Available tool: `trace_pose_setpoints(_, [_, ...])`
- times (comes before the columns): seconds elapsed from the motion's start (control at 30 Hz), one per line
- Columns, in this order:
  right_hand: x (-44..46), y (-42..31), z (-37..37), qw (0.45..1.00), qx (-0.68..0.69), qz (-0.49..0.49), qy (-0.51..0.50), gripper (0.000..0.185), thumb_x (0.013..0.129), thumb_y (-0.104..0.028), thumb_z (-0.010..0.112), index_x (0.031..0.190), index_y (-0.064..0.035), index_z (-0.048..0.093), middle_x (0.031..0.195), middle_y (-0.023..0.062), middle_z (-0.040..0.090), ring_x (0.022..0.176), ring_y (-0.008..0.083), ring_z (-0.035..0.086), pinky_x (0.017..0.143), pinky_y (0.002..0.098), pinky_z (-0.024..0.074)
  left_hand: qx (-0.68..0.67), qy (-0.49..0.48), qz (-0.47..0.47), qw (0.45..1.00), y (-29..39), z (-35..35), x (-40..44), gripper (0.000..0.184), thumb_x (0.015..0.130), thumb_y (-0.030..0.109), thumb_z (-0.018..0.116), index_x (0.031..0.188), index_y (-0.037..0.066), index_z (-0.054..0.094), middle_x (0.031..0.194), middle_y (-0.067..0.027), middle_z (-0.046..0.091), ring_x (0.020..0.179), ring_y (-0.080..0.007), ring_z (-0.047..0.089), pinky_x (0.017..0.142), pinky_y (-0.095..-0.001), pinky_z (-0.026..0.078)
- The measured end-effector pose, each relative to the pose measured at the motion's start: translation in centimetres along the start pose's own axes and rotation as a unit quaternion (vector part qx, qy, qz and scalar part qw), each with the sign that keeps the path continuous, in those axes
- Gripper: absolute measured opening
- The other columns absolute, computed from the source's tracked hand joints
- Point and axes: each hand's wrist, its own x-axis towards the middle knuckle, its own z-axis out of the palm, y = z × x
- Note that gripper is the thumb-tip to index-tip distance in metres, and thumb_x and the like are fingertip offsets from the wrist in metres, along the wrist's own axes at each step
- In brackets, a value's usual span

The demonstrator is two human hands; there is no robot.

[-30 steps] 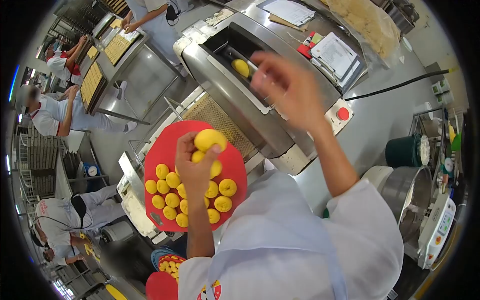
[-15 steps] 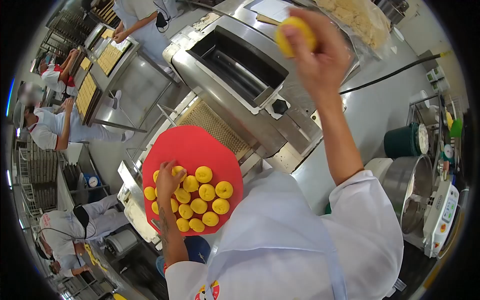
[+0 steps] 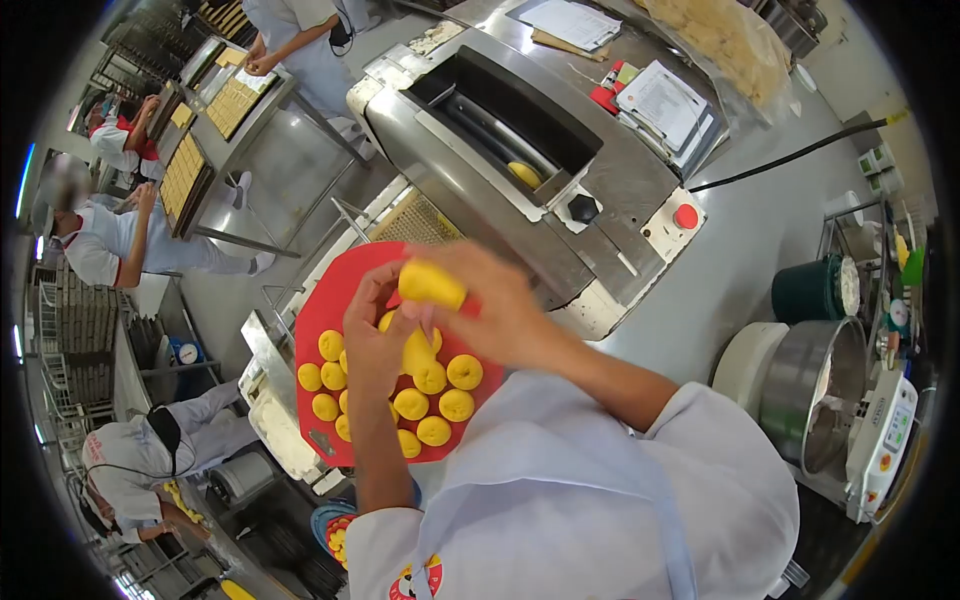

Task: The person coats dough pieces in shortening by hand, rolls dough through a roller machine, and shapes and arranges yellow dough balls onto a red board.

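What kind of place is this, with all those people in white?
It looks like a bakery kitchen, probably a big one. There are yellow dough balls on a red board, a large steel mixing bowl, and trays of cut dough pieces on a metal table.

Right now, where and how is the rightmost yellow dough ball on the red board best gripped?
I'd come from above and the right, lightly cupping the rounded far and right flanks of the dough ball: neighbours crowd its left and near sides, while bare red board borders its right.
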Motion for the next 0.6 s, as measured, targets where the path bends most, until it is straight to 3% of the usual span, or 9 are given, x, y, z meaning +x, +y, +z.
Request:
trace_pose_setpoints(0.07, [4.0, -0.2, -3.5, 0.991, -0.056, -0.019, 0.12, 0.064, 0.09, -0.018, 0.071, 0.146, -0.0067, 0.043, 0.121, 0.0129, 0.064, 0.106, 0.0247, 0.065, 0.091, 0.0377, 0.0519, 0.032, 0.054, -0.032, 0.998, 1.3, -0.5, -0.9, 0.053, 0.084, 0.017, 0.076, 0.131, 0.004, 0.057, 0.118, -0.0102, 0.063, 0.108, -0.0188, 0.06, 0.089, -0.0351, 0.051])
trace_pose_setpoints(0.1, [6.2, -1.0, -5.6, 0.981, 0.014, -0.009, 0.191, 0.059, 0.091, -0.017, 0.07, 0.143, -0.0052, 0.046, 0.117, 0.0141, 0.065, 0.105, 0.0241, 0.065, 0.091, 0.0379, 0.0516, 0.049, 0.079, -0.05, 0.994, 1.5, -1.0, -1.6, 0.057, 0.084, 0.019, 0.076, 0.135, 0.005, 0.055, 0.124, -0.0123, 0.062, 0.113, -0.0209, 0.06, 0.09, -0.0363, 0.051])
trace_pose_setpoints(0.13, [8.4, -1.1, -7.5, 0.962, 0.084, 0.003, 0.261, 0.055, 0.091, -0.015, 0.069, 0.141, -0.0037, 0.048, 0.113, 0.0152, 0.066, 0.105, 0.0236, 0.065, 0.092, 0.038, 0.0514, 0.2, 0.084, -0.031, 0.976, -0.3, -2.8, -1.7, 0.059, 0.083, 0.021, 0.076, 0.136, 0.007, 0.055, 0.129, -0.0142, 0.058, 0.116, -0.0243, 0.059, 0.091, -0.0385, 0.051])
trace_pose_setpoints(0.2, [13.0, 2.0, -9.9, 0.93, -0.073, -0.137, 0.334, 0.038, 0.097, -0.018, 0.062, 0.131, -0.0016, 0.058, 0.111, 0.0158, 0.068, 0.101, 0.0201, 0.066, 0.09, 0.0365, 0.0517, 0.485, 0.09, 0.001, 0.87, -7.6, -8.4, -2.2, 0.065, 0.081, 0.025, 0.078, 0.139, 0.01, 0.054, 0.141, -0.0181, 0.05, 0.121, -0.0312, 0.058, 0.092, -0.0427, 0.052])
trace_pose_setpoints(0.3, [13.9, 8.3, -10.9, 0.915, -0.359, -0.134, 0.129, 0.031, 0.097, -0.026, 0.06, 0.115, -0.0009, 0.066, 0.106, 0.0175, 0.068, 0.093, 0.0316, 0.067, 0.079, 0.0389, 0.0518, 0.586, 0.047, -0.121, 0.8, -13.4, -13.1, -4.2, 0.061, 0.077, 0.026, 0.079, 0.132, 0.012, 0.059, 0.146, -0.0205, 0.044, 0.123, -0.0396, 0.055, 0.094, -0.0461, 0.051])
trace_pose_setpoints(0.37, [10.8, 7.4, -10.0, 0.964, -0.211, -0.044, 0.157, 0.033, 0.099, -0.03, 0.055, 0.107, -0.0013, 0.069, 0.1, 0.0171, 0.069, 0.093, 0.0325, 0.066, 0.077, 0.0393, 0.0517, 0.582, 0.001, -0.081, 0.809, -15.4, -16.0, -4.1, 0.055, 0.076, 0.027, 0.079, 0.126, 0.01, 0.061, 0.147, -0.0196, 0.044, 0.119, -0.039, 0.057, 0.092, -0.0457, 0.052])
trace_pose_setpoints(0.43, [6.2, 6.1, -7.1, 0.966, -0.089, 0.061, 0.235, 0.032, 0.098, -0.03, 0.056, 0.106, -0.0023, 0.069, 0.096, 0.0168, 0.068, 0.093, 0.0333, 0.066, 0.077, 0.0395, 0.0519, 0.576, -0.036, -0.084, 0.812, -15.3, -16.1, -4.7, 0.048, 0.076, 0.026, 0.077, 0.119, 0.009, 0.063, 0.148, -0.0182, 0.043, 0.114, -0.0382, 0.06, 0.09, -0.0453, 0.053])
trace_pose_setpoints(0.5, [1.4, 4.6, -4.1, 0.986, -0.088, 0.101, 0.096, 0.029, 0.096, -0.027, 0.06, 0.109, -0.0031, 0.07, 0.098, 0.0158, 0.068, 0.094, 0.0323, 0.066, 0.079, 0.0397, 0.0527, 0.58, -0.074, -0.124, 0.802, -12.3, -15.1, -4.4, 0.04, 0.078, 0.024, 0.075, 0.112, 0.008, 0.065, 0.15, -0.0164, 0.041, 0.109, -0.0373, 0.063, 0.088, -0.0449, 0.053])
trace_pose_setpoints(0.6, [-3.0, 5.9, 1.7, 0.994, -0.033, 0.105, -0.022, 0.028, 0.091, -0.021, 0.068, 0.113, -0.0038, 0.068, 0.103, 0.0134, 0.068, 0.091, 0.0261, 0.066, 0.077, 0.0369, 0.0531, 0.579, -0.167, -0.11, 0.79, -11.4, -15.1, -4.6, 0.032, 0.079, 0.021, 0.072, 0.108, 0.008, 0.067, 0.146, -0.013, 0.047, 0.102, -0.0359, 0.066, 0.085, -0.0453, 0.054])
